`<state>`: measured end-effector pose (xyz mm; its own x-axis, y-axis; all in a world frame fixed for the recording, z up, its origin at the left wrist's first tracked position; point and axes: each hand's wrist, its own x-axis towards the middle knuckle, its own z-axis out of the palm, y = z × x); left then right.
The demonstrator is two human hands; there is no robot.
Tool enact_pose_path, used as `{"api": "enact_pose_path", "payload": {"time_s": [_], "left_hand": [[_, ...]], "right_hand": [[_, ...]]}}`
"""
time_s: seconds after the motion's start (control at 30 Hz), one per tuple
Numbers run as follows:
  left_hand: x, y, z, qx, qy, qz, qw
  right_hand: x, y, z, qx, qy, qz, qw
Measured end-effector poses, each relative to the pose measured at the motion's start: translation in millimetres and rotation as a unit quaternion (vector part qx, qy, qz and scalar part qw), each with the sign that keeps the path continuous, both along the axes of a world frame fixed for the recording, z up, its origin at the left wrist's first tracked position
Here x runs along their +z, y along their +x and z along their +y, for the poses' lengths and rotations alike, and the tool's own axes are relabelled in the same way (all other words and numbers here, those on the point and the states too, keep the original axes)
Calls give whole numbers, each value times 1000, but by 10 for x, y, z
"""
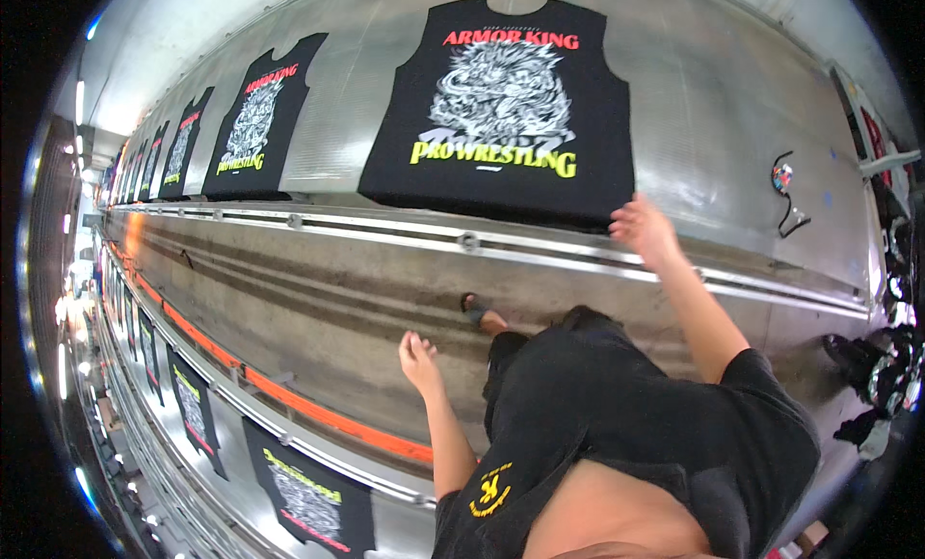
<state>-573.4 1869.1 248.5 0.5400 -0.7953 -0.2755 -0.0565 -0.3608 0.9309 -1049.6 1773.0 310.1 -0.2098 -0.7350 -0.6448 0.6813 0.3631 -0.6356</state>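
The head view shows a black sleeveless printed shirt panel (501,106), bearing a pale grey beast design with red and yellow lettering, lying flat and smooth on a long silvery metal printing table (713,106). It lies just beyond the right hand (644,229), spread face up so the print stays unwrinkled. The right hand reaches forward with the arm stretched out, its fingers loosely spread and resting at the lower right corner of the fabric; whether they pinch the hem or only touch it cannot be told. That corner is the nearest edge, so it is the natural place to take hold of the cloth.

The left hand (418,353) hangs lower and nearer the body, open, fingers slightly curled, holding nothing and touching nothing, well apart from the shirt.

Away to the left of the right hand, a row of matching black printed panels (255,116) runs along the same table, evenly spaced, each laid flat in its own station. Between the hands and the table edge runs a bright metal rail (462,239), and below it a worn grey-brown concrete aisle floor (318,299), where the person's sandalled foot (479,313) stands. Below the left hand, a second table with an orange edge strip (289,397) carries more dark printed panels (308,496). To the right of the right hand, a small black looped cord with a coloured tag (785,193) lies on the bare metal.
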Motion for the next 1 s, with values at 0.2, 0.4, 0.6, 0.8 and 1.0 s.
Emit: {"api": "enact_pose_path", "payload": {"time_s": [0.2, 0.4, 0.6, 0.8, 1.0], "left_hand": [[634, 896, -2052, -57, -59, 36, 996], [460, 957, -3642, -66, 39, 291, 954], [-4, 880, -4215, -19, 166, 312, 936], [-154, 562, -4260, -344, 353, 224, 841], [240, 225, -4275, -301, 305, 94, 899]], "right_hand": [[-602, -236, 45, -282, 102, -52, 952], [-899, 104, -321, -318, 84, -71, 942], [-717, 512, -607, -211, 133, -65, 966], [-554, 809, -845, -34, 232, 101, 967], [350, 1078, -1445, 91, 78, 166, 979]]}}
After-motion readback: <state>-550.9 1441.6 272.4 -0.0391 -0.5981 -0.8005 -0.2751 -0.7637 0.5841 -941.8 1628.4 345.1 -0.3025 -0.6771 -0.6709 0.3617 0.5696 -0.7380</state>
